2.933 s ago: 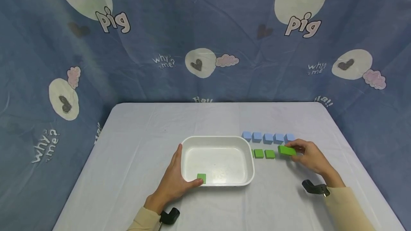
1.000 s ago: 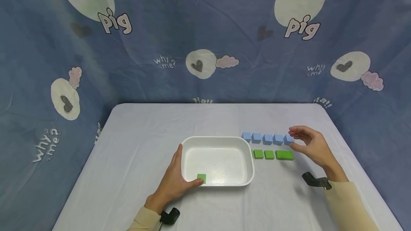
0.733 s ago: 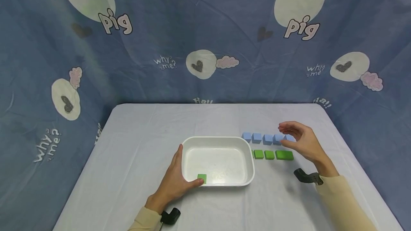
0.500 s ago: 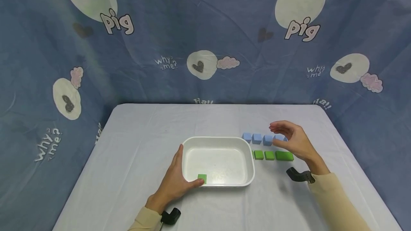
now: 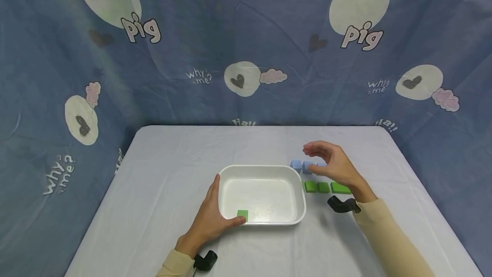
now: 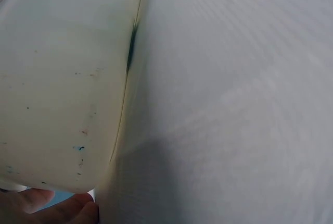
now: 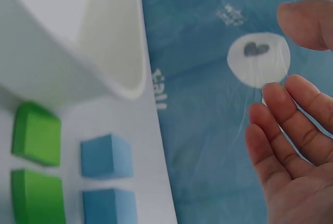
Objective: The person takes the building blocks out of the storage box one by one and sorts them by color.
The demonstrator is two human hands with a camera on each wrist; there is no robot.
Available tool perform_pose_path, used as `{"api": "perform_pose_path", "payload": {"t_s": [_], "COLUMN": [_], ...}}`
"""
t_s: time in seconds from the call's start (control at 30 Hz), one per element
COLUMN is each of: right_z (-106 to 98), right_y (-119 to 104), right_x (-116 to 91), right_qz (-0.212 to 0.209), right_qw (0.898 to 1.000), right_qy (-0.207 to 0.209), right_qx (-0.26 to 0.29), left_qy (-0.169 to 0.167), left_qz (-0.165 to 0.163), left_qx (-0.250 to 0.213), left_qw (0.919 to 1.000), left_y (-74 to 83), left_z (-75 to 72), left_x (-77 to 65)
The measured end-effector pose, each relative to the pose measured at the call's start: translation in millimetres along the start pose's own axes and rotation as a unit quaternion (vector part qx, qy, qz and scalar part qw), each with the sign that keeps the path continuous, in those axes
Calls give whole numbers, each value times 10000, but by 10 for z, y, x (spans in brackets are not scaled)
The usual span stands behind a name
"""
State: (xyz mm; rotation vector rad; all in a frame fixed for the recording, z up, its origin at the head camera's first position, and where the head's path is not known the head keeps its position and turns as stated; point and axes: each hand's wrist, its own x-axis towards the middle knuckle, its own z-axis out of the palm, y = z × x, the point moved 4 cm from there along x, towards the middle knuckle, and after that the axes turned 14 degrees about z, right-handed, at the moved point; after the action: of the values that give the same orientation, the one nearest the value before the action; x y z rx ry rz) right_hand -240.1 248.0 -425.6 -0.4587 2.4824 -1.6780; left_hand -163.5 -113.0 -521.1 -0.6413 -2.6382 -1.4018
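Note:
My left hand (image 5: 209, 221) holds the white tray (image 5: 265, 191) at its left front corner, thumb along the front rim, fingers along the left side. In the left wrist view its fingers (image 6: 70, 211) show beyond the tray's wall (image 6: 57, 94). A square green block (image 5: 242, 214) lies inside the tray by the thumb. Above the row of blue cubes (image 5: 296, 165) hovers my right hand (image 5: 334, 163), thumb and fingers apart, nothing between them; it hides some cubes. In the right wrist view blue cubes (image 7: 99, 156) and green blocks (image 7: 39, 133) stand beside the tray.
In front of the blue row lies a green row, with square blocks (image 5: 311, 187) beside the tray and a longer block (image 5: 340, 188) at the right, partly behind the right wrist. The white-covered table (image 5: 177, 153) ends at a blue printed cloth (image 5: 173, 101).
Earlier my right hand held the long green block; it now lies on the table at the row's right end. Since then that hand has moved left over the blue cubes. My left hand stays put.

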Motion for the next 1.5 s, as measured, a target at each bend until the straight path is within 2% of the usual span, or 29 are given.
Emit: {"api": "perform_pose_path", "payload": {"t_s": [0.4, 0.73, 0.9, 1.13, 1.5], "right_z": [328, 608, 706, 831, 970], "right_y": [-156, -233, -264, -509, -499], "right_x": [250, 395, 417, 353, 389], "right_qz": [-145, -231, -126, -64, -102], "right_qw": [9993, 9978, 9972, 9953, 9934], "right_qy": [-354, -626, -736, -968, -1132], "right_qx": [-30, -31, -55, 68, 164], "left_qy": [-23, -55, -46, -79, -173], "left_qz": [51, -45, -39, -5, 67], "left_qx": [-45, 5, -42, -100, -37], "left_qw": [10000, 10000, 10000, 9999, 9998], "left_y": [12, -7, -15, -31, -42], "left_z": [-12, -2, -5, -8, -12], "left_x": [-2, -4, -4, -1, 10]}}
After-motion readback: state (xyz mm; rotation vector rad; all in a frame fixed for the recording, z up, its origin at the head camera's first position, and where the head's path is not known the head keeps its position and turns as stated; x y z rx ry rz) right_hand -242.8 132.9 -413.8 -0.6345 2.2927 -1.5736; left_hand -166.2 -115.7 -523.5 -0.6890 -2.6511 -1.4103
